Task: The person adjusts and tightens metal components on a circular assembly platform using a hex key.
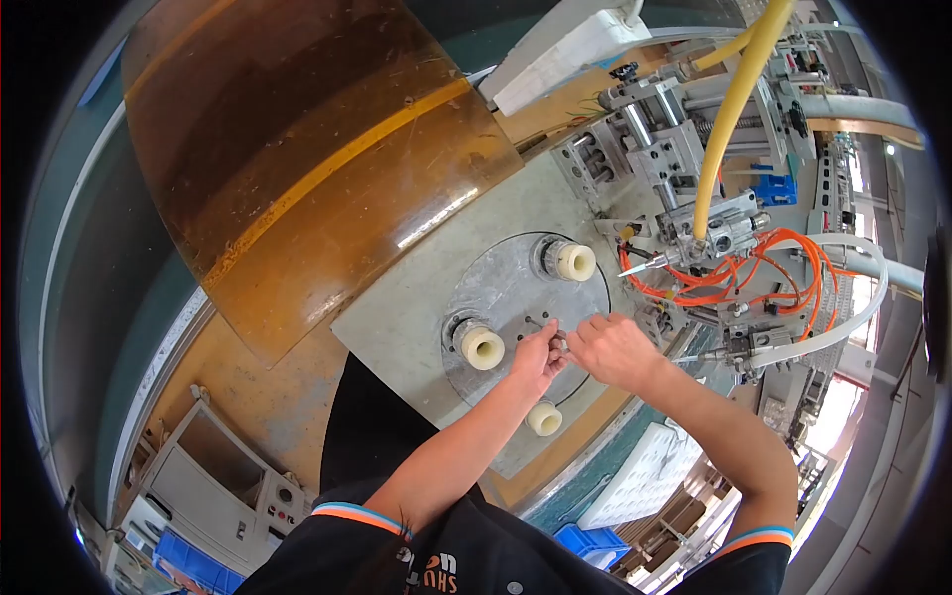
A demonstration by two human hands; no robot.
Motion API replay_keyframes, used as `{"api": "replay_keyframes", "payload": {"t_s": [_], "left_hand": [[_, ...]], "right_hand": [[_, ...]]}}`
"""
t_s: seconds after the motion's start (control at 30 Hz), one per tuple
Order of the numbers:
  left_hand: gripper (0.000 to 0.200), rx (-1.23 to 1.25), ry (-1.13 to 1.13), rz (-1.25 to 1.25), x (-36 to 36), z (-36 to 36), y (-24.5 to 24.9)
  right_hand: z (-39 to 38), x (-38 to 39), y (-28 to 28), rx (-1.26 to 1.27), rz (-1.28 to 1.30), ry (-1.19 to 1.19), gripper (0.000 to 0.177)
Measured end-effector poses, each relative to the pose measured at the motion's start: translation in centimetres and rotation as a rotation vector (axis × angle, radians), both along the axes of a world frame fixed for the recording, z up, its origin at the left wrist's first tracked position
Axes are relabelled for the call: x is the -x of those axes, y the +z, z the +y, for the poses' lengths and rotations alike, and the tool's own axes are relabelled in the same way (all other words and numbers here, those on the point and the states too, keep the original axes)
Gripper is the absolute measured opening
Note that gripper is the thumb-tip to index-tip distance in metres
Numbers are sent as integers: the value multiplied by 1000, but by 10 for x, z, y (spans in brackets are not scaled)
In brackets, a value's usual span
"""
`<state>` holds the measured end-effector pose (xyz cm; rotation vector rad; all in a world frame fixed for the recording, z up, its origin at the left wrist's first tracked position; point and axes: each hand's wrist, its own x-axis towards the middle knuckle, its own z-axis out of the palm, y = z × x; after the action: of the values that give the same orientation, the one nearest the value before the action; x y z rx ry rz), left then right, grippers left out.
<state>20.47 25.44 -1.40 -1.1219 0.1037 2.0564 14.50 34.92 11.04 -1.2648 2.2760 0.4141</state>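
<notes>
Over the round metal turntable (pixel 474 297), my two hands meet close together. My left hand (pixel 535 359) is closed in a pinch, its fingertips against those of my right hand. My right hand (pixel 612 349) is also closed, knuckles up. A small pale piece shows between the fingers; its kind is too small to tell. Around the hands, cream hollow cylinders stand on the turntable: one cylinder (pixel 483 349) left of my left hand, a farther cylinder (pixel 575 263) above, and a nearer cylinder (pixel 544 418) partly behind my left forearm.
An amber see-through cover (pixel 327 169) arches at the upper left. Metal slides and clamps (pixel 664 149) stand at the upper right, with a yellow hose (pixel 729 119) and orange tubes (pixel 803 273). A thin nozzle (pixel 645 266) points toward the turntable. A white perforated tray (pixel 645 476) lies at lower right.
</notes>
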Motion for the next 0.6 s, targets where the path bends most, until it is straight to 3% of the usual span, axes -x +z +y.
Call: {"api": "replay_keyframes", "payload": {"t_s": [0.3,0.43,0.6], "left_hand": [[26,92,-191,46,-5,-2,-13],[26,101,-183,83,-13,-2,-15],[25,9,-157,19,4,0,5]], "right_hand": [[4,-21,-7,203,-10,-127,26],[-2,-25,-8,160,-32,-164,24],[8,-26,1,201,125,-167,19]]}}
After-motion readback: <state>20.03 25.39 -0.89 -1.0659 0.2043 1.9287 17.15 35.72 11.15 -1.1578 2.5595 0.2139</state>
